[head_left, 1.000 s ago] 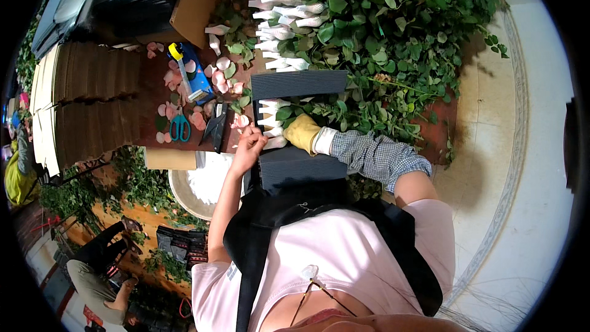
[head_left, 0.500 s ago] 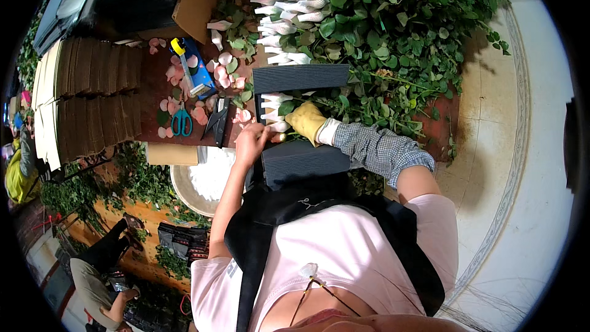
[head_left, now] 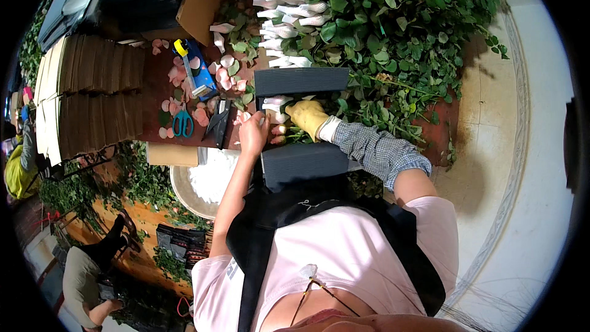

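Between two dark ridged pads (head_left: 302, 82) lie roses, several of their buds in white foam net sleeves (head_left: 275, 110). My bare left hand (head_left: 253, 133) is at the bud ends, fingertips drawn together beside the sleeved buds; what they pinch is too small to make out. My right hand (head_left: 308, 118), in a yellow glove and checked oversleeve, is curled over the stems just behind the buds, its fingers mostly hidden. Two bare pink rosebuds (head_left: 279, 130) show between my left hand and the nearer ridged pad (head_left: 304, 166).
Teal scissors (head_left: 182, 123), a black stapler-like tool (head_left: 219, 124), a blue box (head_left: 201, 77) and loose petals lie to the left. Beyond are stacked cardboard sleeves (head_left: 98, 86). A bowl of white pieces (head_left: 212, 178) stands near my left arm. Leafy stems (head_left: 393, 31) fill the far right.
My left hand has shifted slightly away from the nearer pad, its fingers now higher beside the sleeved buds. Two bare pink buds are now uncovered. My gloved hand stays almost in place.
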Demonstrator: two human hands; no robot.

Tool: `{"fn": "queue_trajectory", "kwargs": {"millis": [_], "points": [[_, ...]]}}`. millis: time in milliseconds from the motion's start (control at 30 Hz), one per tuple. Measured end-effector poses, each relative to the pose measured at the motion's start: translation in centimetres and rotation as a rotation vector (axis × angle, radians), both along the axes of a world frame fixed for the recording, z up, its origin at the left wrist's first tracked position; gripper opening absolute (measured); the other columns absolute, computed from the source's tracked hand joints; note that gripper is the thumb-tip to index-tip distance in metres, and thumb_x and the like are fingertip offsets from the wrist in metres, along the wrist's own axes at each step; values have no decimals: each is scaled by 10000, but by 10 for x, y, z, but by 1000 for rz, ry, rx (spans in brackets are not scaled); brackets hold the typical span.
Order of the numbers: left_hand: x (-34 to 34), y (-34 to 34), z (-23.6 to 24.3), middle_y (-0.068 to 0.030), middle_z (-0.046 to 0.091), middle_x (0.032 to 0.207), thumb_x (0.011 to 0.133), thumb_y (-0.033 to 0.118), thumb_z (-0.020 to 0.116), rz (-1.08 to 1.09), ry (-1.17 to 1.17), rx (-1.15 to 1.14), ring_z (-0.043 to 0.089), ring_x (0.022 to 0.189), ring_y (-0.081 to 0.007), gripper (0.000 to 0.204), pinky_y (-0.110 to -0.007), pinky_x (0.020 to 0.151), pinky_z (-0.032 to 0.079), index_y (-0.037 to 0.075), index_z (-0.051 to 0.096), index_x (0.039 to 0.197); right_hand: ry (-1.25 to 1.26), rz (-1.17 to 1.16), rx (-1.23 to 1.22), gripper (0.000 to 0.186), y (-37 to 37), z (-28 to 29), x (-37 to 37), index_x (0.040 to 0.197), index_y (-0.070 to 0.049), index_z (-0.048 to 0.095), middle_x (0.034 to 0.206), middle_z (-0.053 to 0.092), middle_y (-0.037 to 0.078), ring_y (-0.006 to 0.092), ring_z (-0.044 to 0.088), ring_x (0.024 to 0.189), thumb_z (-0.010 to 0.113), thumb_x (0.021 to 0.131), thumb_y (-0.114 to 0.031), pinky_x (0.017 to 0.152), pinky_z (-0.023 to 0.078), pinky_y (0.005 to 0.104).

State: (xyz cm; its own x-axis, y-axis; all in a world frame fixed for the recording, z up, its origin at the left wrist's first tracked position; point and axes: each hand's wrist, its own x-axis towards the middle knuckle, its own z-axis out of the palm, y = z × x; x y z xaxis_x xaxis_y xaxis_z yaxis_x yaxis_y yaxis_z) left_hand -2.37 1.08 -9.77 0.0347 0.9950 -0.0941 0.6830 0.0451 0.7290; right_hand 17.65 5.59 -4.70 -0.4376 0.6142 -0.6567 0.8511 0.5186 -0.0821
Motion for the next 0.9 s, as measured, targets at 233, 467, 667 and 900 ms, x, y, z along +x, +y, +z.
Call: {"fn": "queue_trajectory", "kwargs": {"millis": [233, 467, 667, 900], "points": [[-54, 0, 5, -83, 532, 724, 967, 65, 626, 319, -296, 198, 530, 671, -217, 180, -320, 683, 463, -30, 581, 821, 269, -166, 143, 213, -14, -29, 19, 1066, -80, 662, 908, 735, 138, 328, 718, 900, 623, 938, -245, 665, 571, 449], [-31, -1, -19, -168, 672, 833, 976, 207, 654, 25, -341, -127, 658, 786, -264, 228, -382, 706, 515, -15, 615, 939, 162, -262, 201, 183, -9, -1, 9, 978, -14, 722, 990, 734, 164, 320, 718, 932, 593, 915, -128, 783, 575, 433], [9, 27, 11, -232, 718, 896, 949, 384, 664, -7, 39, -134, 680, 848, -454, 358, -511, 724, 529, 28, 697, 960, 152, -408, 210, 192, -9, -41, 9, 999, -41, 732, 1042, 747, 135, 329, 715, 971, 581, 919, -128, 826, 556, 462], [-50, 17, -2, -189, 701, 782, 900, 154, 628, 295, -264, 93, 699, 750, -296, 209, -383, 720, 532, -39, 702, 925, 471, -455, 340, 216, -25, -68, 29, 975, -85, 672, 931, 734, 106, 320, 703, 871, 566, 975, -273, 769, 521, 494]]}}
